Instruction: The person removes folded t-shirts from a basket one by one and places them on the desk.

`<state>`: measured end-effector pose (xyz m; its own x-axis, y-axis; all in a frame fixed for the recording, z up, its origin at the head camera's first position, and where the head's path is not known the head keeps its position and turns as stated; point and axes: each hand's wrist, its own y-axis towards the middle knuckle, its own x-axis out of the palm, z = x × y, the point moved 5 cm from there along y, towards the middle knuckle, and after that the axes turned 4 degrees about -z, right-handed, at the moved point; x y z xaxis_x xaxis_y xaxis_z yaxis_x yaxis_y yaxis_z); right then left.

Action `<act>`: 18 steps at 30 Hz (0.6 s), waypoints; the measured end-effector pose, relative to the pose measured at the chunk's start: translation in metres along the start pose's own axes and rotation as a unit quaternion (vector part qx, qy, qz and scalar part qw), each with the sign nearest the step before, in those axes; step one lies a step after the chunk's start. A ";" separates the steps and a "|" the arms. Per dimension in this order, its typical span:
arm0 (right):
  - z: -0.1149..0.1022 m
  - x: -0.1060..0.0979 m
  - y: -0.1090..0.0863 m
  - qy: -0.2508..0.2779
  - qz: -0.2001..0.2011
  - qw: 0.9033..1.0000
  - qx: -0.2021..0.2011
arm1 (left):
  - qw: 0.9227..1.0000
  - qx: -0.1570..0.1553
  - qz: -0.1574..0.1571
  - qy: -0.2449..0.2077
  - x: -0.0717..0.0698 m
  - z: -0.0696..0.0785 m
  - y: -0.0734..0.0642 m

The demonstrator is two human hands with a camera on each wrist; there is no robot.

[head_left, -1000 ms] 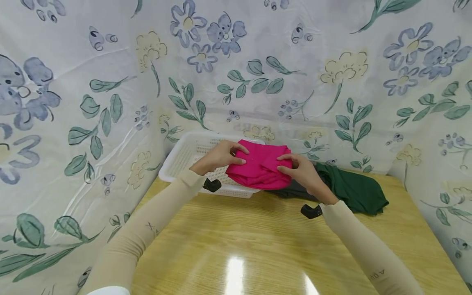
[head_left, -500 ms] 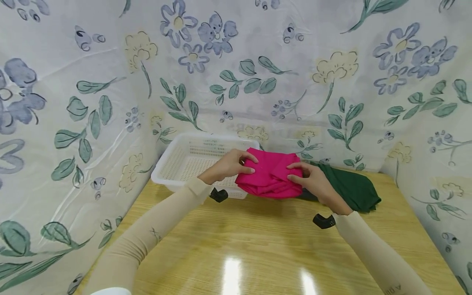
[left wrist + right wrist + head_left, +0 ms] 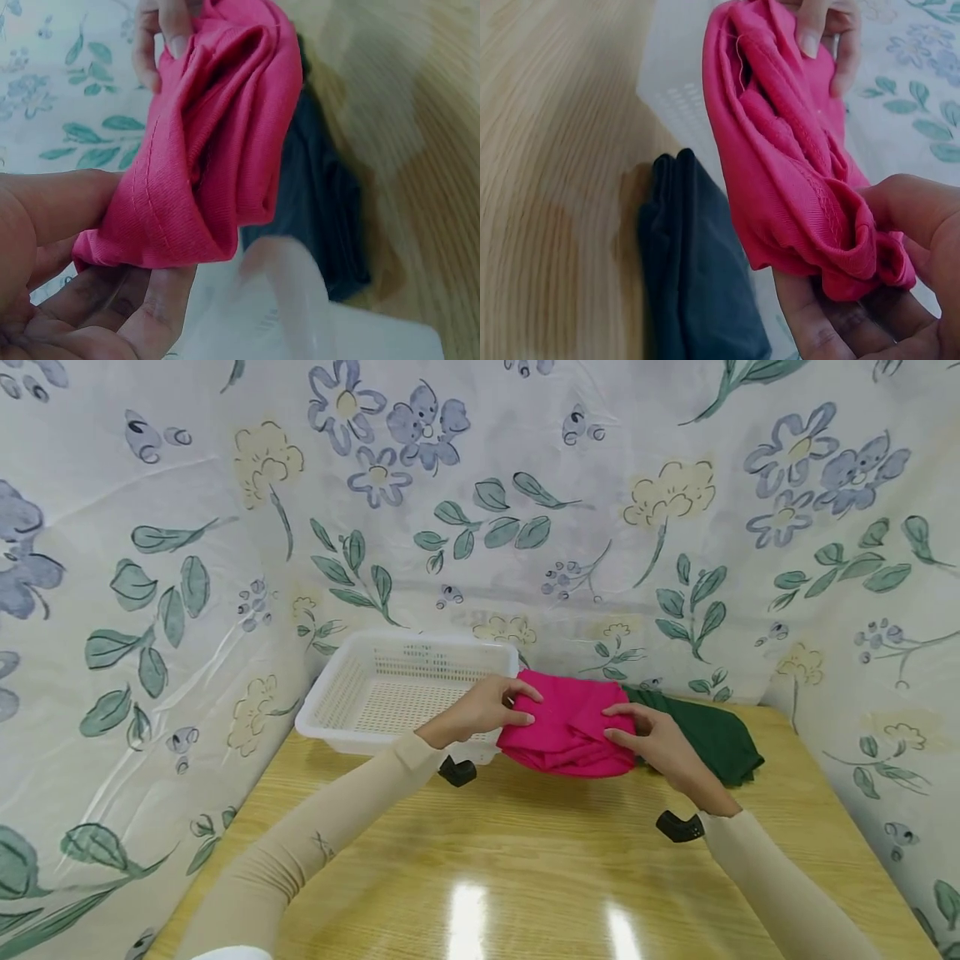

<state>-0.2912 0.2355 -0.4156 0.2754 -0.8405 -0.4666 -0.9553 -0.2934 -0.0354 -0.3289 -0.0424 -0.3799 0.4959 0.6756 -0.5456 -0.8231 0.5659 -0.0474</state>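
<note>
A bright pink folded cloth (image 3: 566, 718), with stitched seams and several loose layers, is held up between both hands. My left hand (image 3: 487, 706) pinches its left end, thumb on one face and fingers underneath, as the left wrist view shows. At the opposite end my right hand (image 3: 660, 743) grips it the same way, fingers beneath the folds (image 3: 832, 225). The cloth overlaps the right end of a white perforated basket (image 3: 408, 693) in the head view. Behind and to the right lies a dark green folded cloth (image 3: 712, 735), partly hidden by the pink one.
The basket stands at the back left of the wooden table (image 3: 465, 835), close to a flower-printed curtain (image 3: 480, 527) that hangs behind and along both sides. A dark folded cloth (image 3: 690, 262) lies on the table below the pink one in the right wrist view.
Both hands have carried the pink cloth to the right and nearer to me, uncovering more of the basket. The head view has turned slightly right. The grip stays the same.
</note>
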 end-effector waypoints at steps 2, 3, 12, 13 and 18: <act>0.005 -0.003 -0.005 0.007 0.001 1.000 0.004 | 1.000 0.000 -0.005 -0.008 0.006 0.001 0.002; 0.007 -0.005 -0.007 0.010 0.001 1.000 0.005 | 1.000 0.000 -0.006 -0.011 0.009 0.002 0.002; 0.030 -0.009 -0.025 0.017 0.011 1.000 0.021 | 0.999 0.003 -0.027 -0.036 0.036 0.003 0.004; 0.033 -0.009 -0.026 0.014 0.013 1.000 0.022 | 0.999 0.005 -0.030 -0.036 0.040 0.003 0.005; 0.045 -0.010 -0.035 0.007 0.027 0.999 0.033 | 0.999 0.024 -0.040 -0.013 0.053 0.002 0.007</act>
<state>-0.2649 0.2751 -0.4495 0.2251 -0.8601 -0.4577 -0.9735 -0.2177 -0.0697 -0.3080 -0.0012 -0.4079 0.5678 0.6390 -0.5189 -0.7663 0.6405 -0.0497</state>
